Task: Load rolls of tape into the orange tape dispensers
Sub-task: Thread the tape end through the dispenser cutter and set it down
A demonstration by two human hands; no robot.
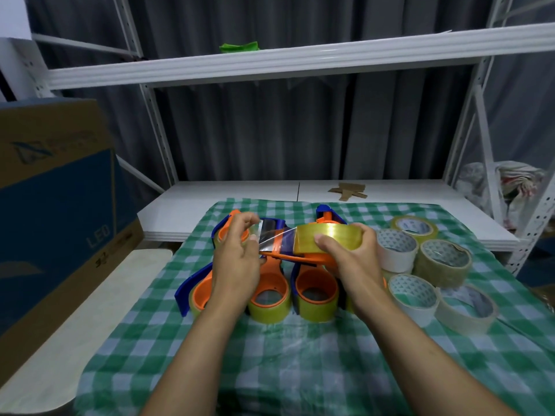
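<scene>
Grip of right hand (354,256) closed round yellow translucent tape roll (327,235), left hand (237,259) pinching its clear pulled-out strip (276,240) — slack could fold the strip onto itself.

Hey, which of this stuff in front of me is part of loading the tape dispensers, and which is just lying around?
For the job:
yellow tape roll, gripped by the right hand, free end pinched by the left hand
orange dispensers
spare tape rolls

Lying about:
cardboard box
green rag on the upper shelf
cardboard scraps
bundled cloth
</scene>
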